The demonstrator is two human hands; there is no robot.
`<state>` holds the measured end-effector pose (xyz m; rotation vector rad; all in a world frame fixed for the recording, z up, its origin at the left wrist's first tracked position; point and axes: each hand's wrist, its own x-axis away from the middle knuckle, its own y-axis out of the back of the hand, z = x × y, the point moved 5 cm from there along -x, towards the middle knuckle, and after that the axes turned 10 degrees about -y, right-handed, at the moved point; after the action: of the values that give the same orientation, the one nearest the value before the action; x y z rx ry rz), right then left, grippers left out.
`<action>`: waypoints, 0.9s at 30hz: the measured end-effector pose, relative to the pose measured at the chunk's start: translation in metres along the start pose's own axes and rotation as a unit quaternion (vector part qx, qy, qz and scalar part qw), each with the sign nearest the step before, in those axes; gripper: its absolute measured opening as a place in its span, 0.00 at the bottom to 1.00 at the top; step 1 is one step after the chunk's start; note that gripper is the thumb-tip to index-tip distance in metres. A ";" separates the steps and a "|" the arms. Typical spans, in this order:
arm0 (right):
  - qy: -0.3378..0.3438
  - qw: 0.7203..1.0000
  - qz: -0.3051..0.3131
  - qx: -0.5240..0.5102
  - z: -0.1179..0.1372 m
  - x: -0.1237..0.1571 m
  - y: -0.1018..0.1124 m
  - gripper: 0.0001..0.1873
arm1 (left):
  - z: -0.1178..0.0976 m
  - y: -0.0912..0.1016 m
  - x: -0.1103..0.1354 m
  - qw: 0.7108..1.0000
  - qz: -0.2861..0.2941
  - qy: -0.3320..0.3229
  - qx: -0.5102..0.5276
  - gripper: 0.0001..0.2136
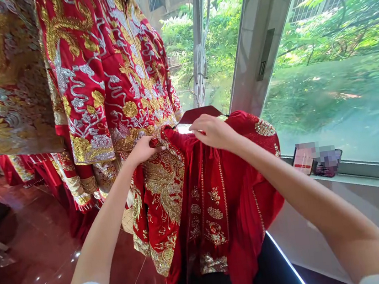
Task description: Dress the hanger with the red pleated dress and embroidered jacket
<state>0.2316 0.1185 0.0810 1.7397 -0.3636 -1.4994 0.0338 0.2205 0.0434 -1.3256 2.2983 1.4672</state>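
Observation:
A red jacket [213, 194] with gold embroidery and beaded trim hangs in front of me, its front panels parted. Its dark red hanger [203, 112] shows at the neck. On the jacket's left side, my left hand [147, 149] is closed on the edge near the shoulder, thumb on top. My right hand [214, 130] is curled at the neck opening, just below the hanger, with its fingers pinched on the red cloth; part of that grip is hidden by the hand itself.
A larger red jacket [132, 70] with gold and silver embroidery hangs close behind on the left, beside a gold-covered garment [16, 85]. Windows [341, 109] fill the right. Small boxes or cards [304, 160] stand on the sill [370, 179]. The floor [51, 255] is red tile.

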 end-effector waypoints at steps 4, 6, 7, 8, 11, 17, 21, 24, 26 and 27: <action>-0.142 0.984 0.058 0.090 -0.011 0.016 -0.038 0.22 | -0.004 -0.003 -0.001 1.000 0.011 0.012 -0.012 0.15; -0.174 0.976 0.070 0.109 -0.010 0.006 -0.046 0.22 | -0.007 -0.004 -0.001 1.000 0.017 0.013 0.001 0.14; -0.178 0.975 0.069 0.110 -0.009 0.000 -0.048 0.21 | -0.008 -0.004 -0.001 1.000 0.022 0.016 0.002 0.14; -0.181 0.975 0.066 0.112 -0.008 -0.006 -0.048 0.20 | -0.010 -0.004 -0.001 1.000 0.024 0.020 -0.001 0.14; -0.202 0.970 0.051 0.124 -0.009 -0.016 -0.047 0.19 | -0.013 -0.003 -0.002 0.999 0.029 0.024 -0.004 0.14; -0.200 0.975 0.082 0.051 -0.006 -0.013 -0.048 0.19 | -0.018 -0.004 -0.007 0.999 0.045 0.015 0.025 0.15; -0.243 0.966 0.083 0.036 -0.002 -0.015 -0.042 0.22 | -0.019 -0.004 -0.009 0.998 0.047 0.009 0.045 0.19; -0.259 0.961 0.093 0.024 0.002 -0.018 -0.042 0.19 | -0.019 -0.005 -0.008 0.998 0.046 0.007 0.046 0.22; -0.281 0.956 0.082 0.029 0.002 -0.017 -0.044 0.16 | -0.019 -0.004 -0.008 0.999 0.031 0.004 0.026 0.21; -0.294 0.953 0.067 0.033 0.002 -0.016 -0.045 0.16 | -0.020 -0.002 -0.008 1.000 0.017 0.009 0.013 0.21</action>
<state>0.2134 0.1575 0.0602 1.2516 -0.8249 -1.9001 0.0474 0.2096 0.0564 -1.3055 2.3530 1.4369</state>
